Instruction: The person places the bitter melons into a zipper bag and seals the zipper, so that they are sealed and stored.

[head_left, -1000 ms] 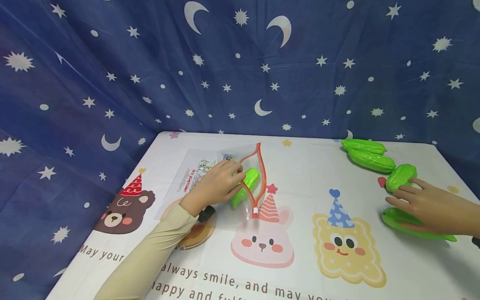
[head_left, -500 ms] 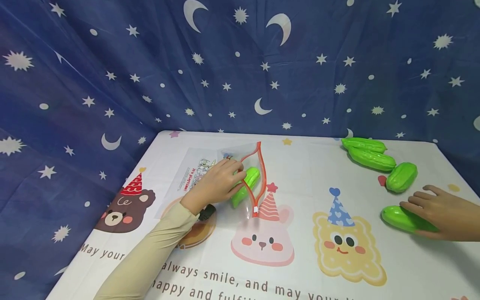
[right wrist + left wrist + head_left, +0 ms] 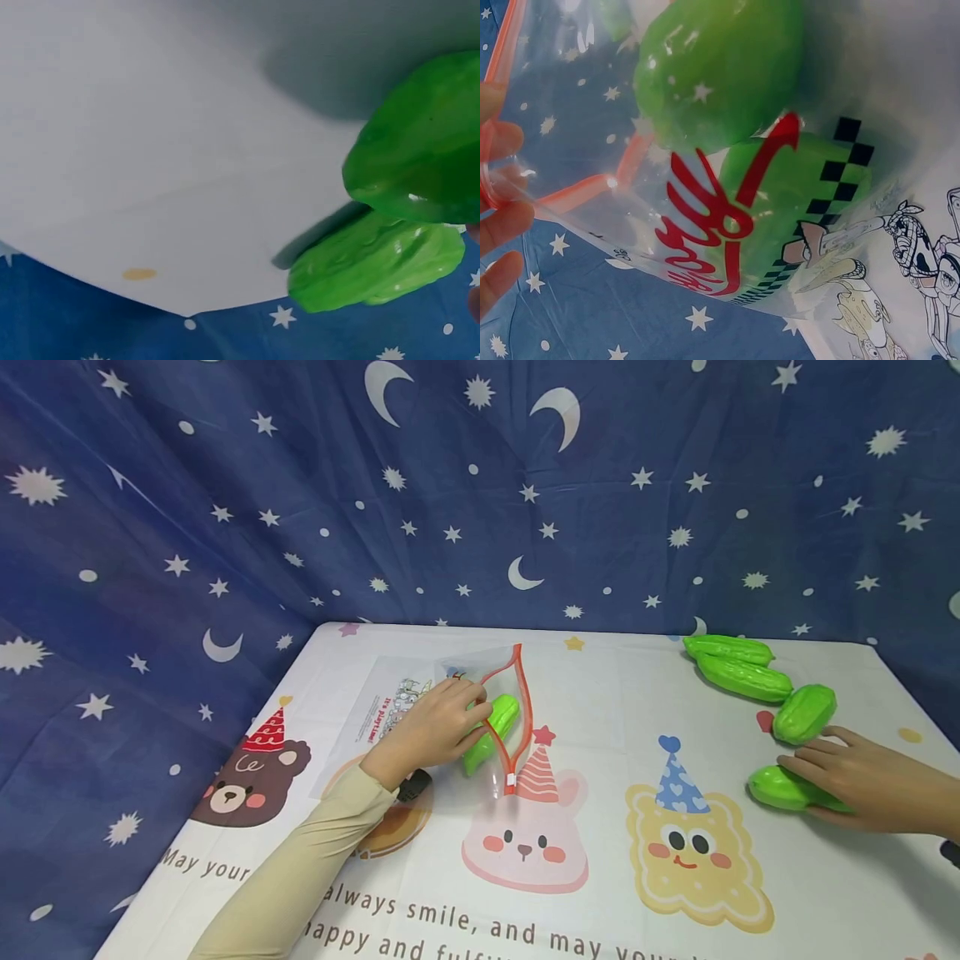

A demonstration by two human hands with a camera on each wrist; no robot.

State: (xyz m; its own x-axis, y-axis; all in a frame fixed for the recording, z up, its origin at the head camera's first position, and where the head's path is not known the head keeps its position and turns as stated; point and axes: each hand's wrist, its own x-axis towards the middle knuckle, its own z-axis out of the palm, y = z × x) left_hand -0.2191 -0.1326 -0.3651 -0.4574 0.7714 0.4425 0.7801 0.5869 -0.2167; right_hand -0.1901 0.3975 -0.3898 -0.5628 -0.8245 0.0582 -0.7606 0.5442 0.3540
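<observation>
My left hand (image 3: 431,724) pinches the red zip edge of a clear zip bag (image 3: 527,710), whose mouth gapes toward the right. Inside the bag lies green plastic-looking cucumbers (image 3: 720,71); two show through the film in the left wrist view. At the right, my right hand (image 3: 870,777) grips another green cucumber (image 3: 780,787), thumb on the near side and fingers over the top. Its far end is hidden by the hand. Just beyond that hand a short, thick-looking cucumber (image 3: 804,714) rests on the table.
Two more cucumbers (image 3: 744,678) lie side by side at the table's back right. A printed white cloth (image 3: 600,860) covers the table. Behind it hangs a blue curtain (image 3: 465,493) with stars and moons.
My right hand first drew back toward the near right, then shifted left with the cucumber in its grip. The left hand and the bag have stayed in place.
</observation>
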